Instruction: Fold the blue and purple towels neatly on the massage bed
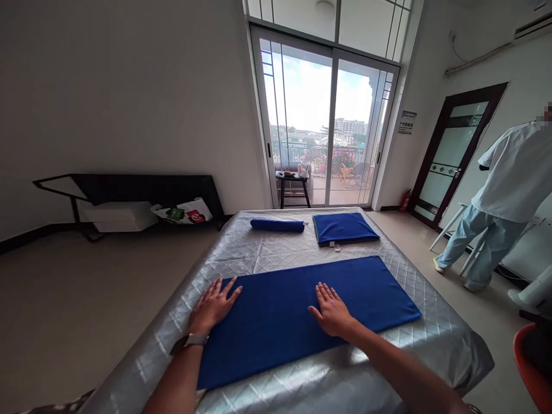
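A blue cloth (276, 322), folded into a long flat rectangle, lies across the silver quilted cover (233, 253) of the table. My left hand (213, 303) rests on its far left corner with the fingers spread. Flat on the middle of the cloth lies my right hand (330, 310), palm down, fingers stretched out. Neither hand grips anything. Beyond them sit a rolled blue cloth (277, 225) on the left and a smaller folded blue cloth (345, 227) on the right, with white tags at its near edge.
A person (513, 178) in a white top stands at the right, turned away, near a dark-framed door (457, 152). A black bench frame (146, 187) with a white box (121, 216) is along the left wall. A red chair (528, 365) is at the lower right.
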A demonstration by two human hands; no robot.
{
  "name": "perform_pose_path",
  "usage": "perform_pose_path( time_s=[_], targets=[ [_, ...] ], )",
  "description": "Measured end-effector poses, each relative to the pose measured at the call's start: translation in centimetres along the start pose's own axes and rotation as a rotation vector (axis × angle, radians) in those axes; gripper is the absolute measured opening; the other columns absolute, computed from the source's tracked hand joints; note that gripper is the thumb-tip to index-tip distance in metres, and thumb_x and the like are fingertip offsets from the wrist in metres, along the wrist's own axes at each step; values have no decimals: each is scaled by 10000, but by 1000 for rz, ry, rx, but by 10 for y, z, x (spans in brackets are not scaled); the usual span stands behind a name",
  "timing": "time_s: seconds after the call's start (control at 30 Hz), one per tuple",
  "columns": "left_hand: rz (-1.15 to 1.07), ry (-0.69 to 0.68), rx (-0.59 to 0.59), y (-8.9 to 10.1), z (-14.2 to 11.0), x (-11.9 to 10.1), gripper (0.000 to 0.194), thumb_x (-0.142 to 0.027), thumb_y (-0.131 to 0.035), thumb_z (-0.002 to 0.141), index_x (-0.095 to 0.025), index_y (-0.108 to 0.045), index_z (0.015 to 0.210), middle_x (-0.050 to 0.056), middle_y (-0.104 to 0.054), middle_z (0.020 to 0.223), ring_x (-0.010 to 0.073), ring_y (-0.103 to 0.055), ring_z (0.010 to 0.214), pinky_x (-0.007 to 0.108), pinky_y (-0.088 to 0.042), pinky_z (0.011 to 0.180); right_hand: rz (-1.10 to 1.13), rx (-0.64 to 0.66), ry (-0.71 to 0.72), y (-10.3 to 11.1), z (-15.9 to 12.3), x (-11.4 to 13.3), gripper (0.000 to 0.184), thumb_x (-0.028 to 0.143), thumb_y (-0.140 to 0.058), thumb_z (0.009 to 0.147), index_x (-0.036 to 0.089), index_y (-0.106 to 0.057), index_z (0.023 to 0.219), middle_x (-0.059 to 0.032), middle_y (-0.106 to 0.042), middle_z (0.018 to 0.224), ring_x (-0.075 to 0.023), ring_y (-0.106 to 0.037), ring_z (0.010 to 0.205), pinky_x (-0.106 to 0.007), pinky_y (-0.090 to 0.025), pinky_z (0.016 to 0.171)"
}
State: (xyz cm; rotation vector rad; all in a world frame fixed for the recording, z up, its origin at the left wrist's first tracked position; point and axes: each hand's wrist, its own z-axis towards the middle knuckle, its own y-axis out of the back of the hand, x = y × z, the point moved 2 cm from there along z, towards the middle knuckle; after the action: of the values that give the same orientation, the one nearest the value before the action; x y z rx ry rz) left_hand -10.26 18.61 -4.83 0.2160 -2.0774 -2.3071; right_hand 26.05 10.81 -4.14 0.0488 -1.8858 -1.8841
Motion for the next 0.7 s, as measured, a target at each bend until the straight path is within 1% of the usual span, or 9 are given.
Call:
perform_pose_path(
  time_s=[0.07,0.1,0.17,0.23,0.37,0.43,0.5,0.6,0.7],
  targets=[
    [5,-12,-12,0,0,0,633,-493,-263,966,-213,-386,1520,154,-356,1593,302,-325,1474,470,-286,1173,12,9,11,-4,-1,4,742,598,-287,985,153,-251,1578,-90,-270,1618,-257,-203,1513,-419,-203,1218],
    [6,-15,-14,-1,0,0,628,-486,-271,966,-214,-387,1520,154,-362,1590,300,-328,1472,466,-286,1174,9,15,4,-2,-4,1,747,597,-278,987,143,-243,1579,-98,-252,1622,-255,-205,1513,-420,-193,1221],
    [4,-9,-12,-1,1,0,626,-481,-283,966,-214,-379,1523,150,-360,1592,291,-322,1476,454,-277,1179,-12,28,-42,6,-14,-16,755,593,-237,993,118,-229,1580,-115,-218,1630,-248,-200,1515,-421,-166,1229],
    [-3,-1,-3,-2,1,0,633,-485,-278,966,-209,-367,1528,149,-347,1600,280,-312,1481,444,-266,1185,-58,38,-142,19,-28,-44,761,592,-200,996,105,-216,1580,-114,-203,1637,-233,-183,1520,-412,-141,1236],
    [-21,-15,-2,-3,4,3,656,-515,-273,957,-202,-384,1522,152,-366,1591,296,-325,1474,463,-271,1178,-152,9,-372,44,-65,-115,758,583,-175,999,104,-182,1587,-99,-215,1644,-208,-170,1522,-383,-123,1240],
    [-26,-24,-4,-5,5,5,654,-517,-287,947,-211,-400,1515,145,-396,1577,309,-342,1464,477,-280,1170,-184,-28,-454,51,-83,-147,752,570,-168,1002,98,-176,1587,-100,-222,1645,-203,-173,1522,-374,-127,1239],
    [-24,-40,-5,-7,6,7,648,-505,-299,939,-220,-409,1510,137,-411,1571,314,-350,1459,480,-288,1164,-200,-61,-506,55,-97,-170,745,558,-162,1004,97,-171,1589,-99,-222,1647,-204,-177,1521,-376,-132,1239],
    [-14,-45,-14,-9,7,8,643,-491,-295,940,-213,-411,1509,137,-404,1575,311,-338,1465,473,-287,1165,-205,-59,-537,58,-106,-184,732,547,-168,1004,110,-174,1591,-96,-218,1649,-214,-190,1519,-391,-137,1236],
    [-14,-21,-20,-8,6,6,642,-473,-268,956,-189,-388,1519,159,-375,1586,297,-329,1472,453,-272,1175,-218,-19,-565,64,-103,-178,711,515,-202,1002,101,-222,1580,-111,-247,1637,-230,-215,1512,-408,-149,1231]
  ],
)
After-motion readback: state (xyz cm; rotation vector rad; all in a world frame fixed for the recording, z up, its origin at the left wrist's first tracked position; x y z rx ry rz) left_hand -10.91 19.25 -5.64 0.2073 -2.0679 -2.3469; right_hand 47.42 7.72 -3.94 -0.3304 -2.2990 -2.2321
